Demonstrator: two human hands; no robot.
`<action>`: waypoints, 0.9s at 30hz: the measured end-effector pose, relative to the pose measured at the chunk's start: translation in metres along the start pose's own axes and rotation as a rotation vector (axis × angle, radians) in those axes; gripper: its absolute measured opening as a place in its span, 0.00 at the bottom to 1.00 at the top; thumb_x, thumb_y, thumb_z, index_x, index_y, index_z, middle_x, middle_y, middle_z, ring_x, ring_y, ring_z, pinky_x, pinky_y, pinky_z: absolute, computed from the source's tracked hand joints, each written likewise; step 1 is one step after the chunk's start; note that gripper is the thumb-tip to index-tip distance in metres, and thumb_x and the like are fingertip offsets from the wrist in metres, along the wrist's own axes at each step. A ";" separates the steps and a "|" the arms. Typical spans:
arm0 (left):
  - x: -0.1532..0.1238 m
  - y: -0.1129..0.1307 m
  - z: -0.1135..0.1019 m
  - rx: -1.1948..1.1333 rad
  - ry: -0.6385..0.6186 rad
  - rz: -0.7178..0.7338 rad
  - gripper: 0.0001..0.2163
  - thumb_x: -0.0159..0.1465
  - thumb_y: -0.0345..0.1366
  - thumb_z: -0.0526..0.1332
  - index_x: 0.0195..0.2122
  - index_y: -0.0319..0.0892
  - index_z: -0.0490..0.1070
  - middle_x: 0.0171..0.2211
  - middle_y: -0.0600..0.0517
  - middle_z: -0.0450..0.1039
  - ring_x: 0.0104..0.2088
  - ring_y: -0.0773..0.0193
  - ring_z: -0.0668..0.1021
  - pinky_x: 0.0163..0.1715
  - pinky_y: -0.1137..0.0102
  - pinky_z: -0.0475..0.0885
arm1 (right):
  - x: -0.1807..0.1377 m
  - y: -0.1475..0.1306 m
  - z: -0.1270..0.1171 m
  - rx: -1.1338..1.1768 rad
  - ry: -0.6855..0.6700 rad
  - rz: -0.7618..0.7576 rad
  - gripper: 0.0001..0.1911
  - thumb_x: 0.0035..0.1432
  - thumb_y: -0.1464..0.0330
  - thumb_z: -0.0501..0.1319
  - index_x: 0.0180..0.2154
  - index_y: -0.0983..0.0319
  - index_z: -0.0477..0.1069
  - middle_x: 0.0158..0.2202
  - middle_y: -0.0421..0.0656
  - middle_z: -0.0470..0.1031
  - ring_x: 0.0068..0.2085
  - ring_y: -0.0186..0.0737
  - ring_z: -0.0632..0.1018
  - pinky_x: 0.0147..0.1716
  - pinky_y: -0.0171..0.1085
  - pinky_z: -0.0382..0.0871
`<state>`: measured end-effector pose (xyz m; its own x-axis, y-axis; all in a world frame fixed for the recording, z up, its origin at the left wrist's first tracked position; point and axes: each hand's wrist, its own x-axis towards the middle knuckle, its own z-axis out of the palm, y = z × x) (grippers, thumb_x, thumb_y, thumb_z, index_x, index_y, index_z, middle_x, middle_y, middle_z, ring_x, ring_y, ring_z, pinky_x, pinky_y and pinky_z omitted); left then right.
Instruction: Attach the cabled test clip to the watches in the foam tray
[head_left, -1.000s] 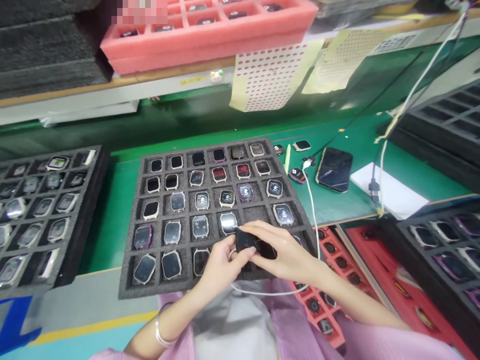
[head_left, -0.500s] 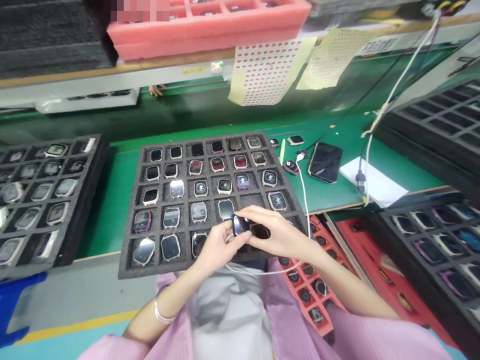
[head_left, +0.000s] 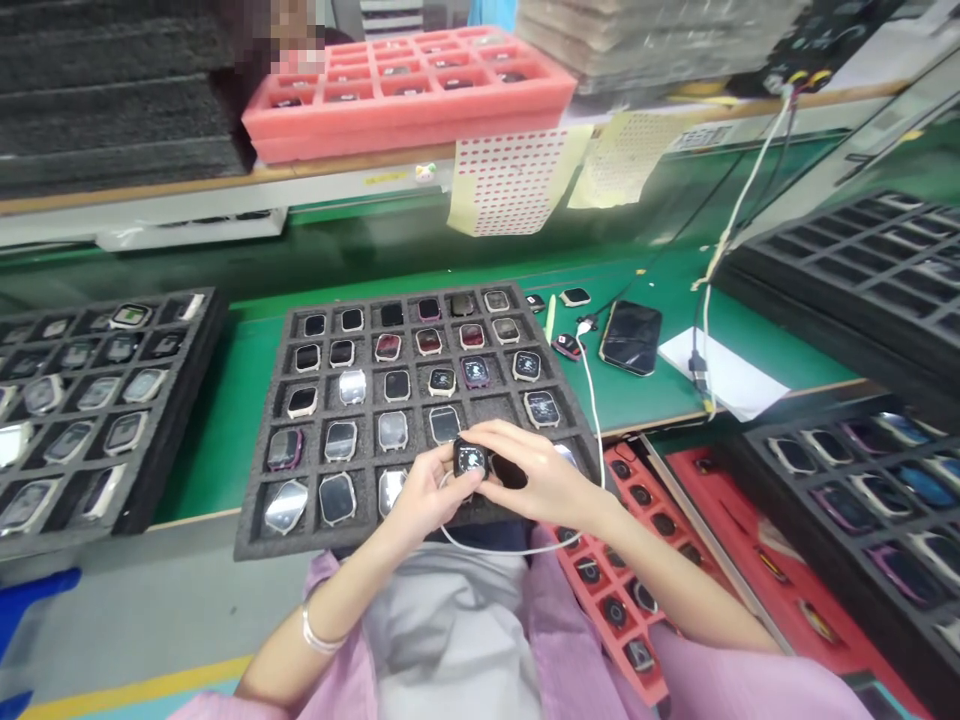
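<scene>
Between both my hands is a dark smartwatch (head_left: 470,458), its screen lit with a white pattern and turned up toward me. My left hand (head_left: 429,490) pinches its left and lower side, with a white cable (head_left: 510,552) running from beneath those fingers. My right hand (head_left: 536,470) closes on its top edge and right side. Both hands are over the near edge of a grey foam tray (head_left: 259,470), whose square cells hold rows of smartwatches, some with lit screens. One cell (head_left: 491,410) just beyond the hands has no watch in it.
Foam trays of watches lie at left (head_left: 196,390) and right (head_left: 757,450). A phone (head_left: 631,337), white paper (head_left: 739,375) and loose watches sit on the green bench. A red foam tray (head_left: 626,680) is by my right forearm; a pink tray (head_left: 412,125) stands on the shelf.
The watch in my hands has turned face-up, and its screen, dark before, now shows a lit pattern. The camera view has shifted slightly; a hand under the shelf has gone from view.
</scene>
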<state>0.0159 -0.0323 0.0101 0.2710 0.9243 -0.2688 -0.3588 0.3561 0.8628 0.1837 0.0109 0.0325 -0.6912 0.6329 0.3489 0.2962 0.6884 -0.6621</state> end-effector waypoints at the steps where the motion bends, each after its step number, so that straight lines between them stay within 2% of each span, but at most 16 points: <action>1: -0.001 0.000 -0.001 0.006 0.000 0.001 0.21 0.51 0.45 0.70 0.39 0.36 0.71 0.18 0.59 0.60 0.14 0.76 0.59 0.15 0.77 0.56 | 0.001 0.000 0.000 0.015 0.006 -0.004 0.20 0.57 0.73 0.59 0.52 0.63 0.65 0.45 0.50 0.72 0.46 0.45 0.75 0.45 0.42 0.72; 10: 0.000 -0.002 -0.001 -0.012 -0.050 0.001 0.18 0.55 0.43 0.67 0.43 0.38 0.71 0.26 0.55 0.67 0.22 0.73 0.65 0.23 0.77 0.61 | -0.001 0.002 0.001 0.074 0.014 0.021 0.20 0.58 0.72 0.60 0.52 0.63 0.65 0.46 0.51 0.71 0.46 0.45 0.74 0.45 0.42 0.71; 21: 0.000 -0.005 -0.003 0.082 -0.023 -0.009 0.19 0.58 0.43 0.65 0.48 0.40 0.71 0.25 0.54 0.67 0.22 0.70 0.67 0.24 0.75 0.64 | 0.000 0.009 -0.002 0.078 -0.028 0.038 0.21 0.56 0.72 0.63 0.52 0.65 0.66 0.45 0.51 0.72 0.45 0.44 0.75 0.43 0.41 0.71; 24: 0.000 -0.004 -0.003 0.108 -0.005 -0.016 0.20 0.58 0.44 0.65 0.48 0.38 0.71 0.26 0.52 0.69 0.27 0.65 0.71 0.29 0.73 0.68 | 0.001 0.009 0.000 0.075 -0.032 0.049 0.20 0.56 0.71 0.62 0.52 0.64 0.67 0.45 0.51 0.72 0.44 0.44 0.75 0.43 0.41 0.72; 27: 0.002 -0.004 -0.002 0.111 -0.001 0.033 0.19 0.58 0.44 0.64 0.47 0.38 0.71 0.35 0.48 0.73 0.37 0.61 0.74 0.39 0.70 0.69 | 0.003 0.008 -0.002 0.081 -0.042 0.059 0.20 0.57 0.71 0.61 0.52 0.64 0.66 0.45 0.51 0.72 0.44 0.44 0.74 0.44 0.41 0.71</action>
<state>0.0163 -0.0318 0.0057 0.2620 0.9350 -0.2391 -0.2666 0.3083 0.9132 0.1856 0.0186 0.0297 -0.7012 0.6554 0.2808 0.2845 0.6183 -0.7326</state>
